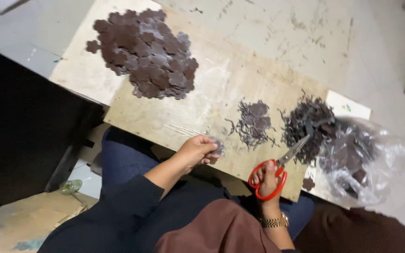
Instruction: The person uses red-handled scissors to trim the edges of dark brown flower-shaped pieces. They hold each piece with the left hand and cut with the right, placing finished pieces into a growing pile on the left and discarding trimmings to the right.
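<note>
My left hand (196,152) pinches a small dark brown flower-shaped cutout (218,148) at the near edge of a plywood board (202,100). My right hand (267,180), with a gold watch on its wrist, grips red-handled scissors (277,168) whose blades point up toward a heap of thin dark trimmings (305,124). A smaller heap of trimmings mixed with cutouts (254,122) lies between my hands. A large pile of finished dark flower-shaped cutouts (146,51) lies at the board's far left.
A clear plastic bag (366,161) holding more dark pieces sits at the right. One loose cutout (308,183) lies near the board's edge. The board rests over my lap above a concrete floor (305,37). A dark panel (19,122) stands at the left.
</note>
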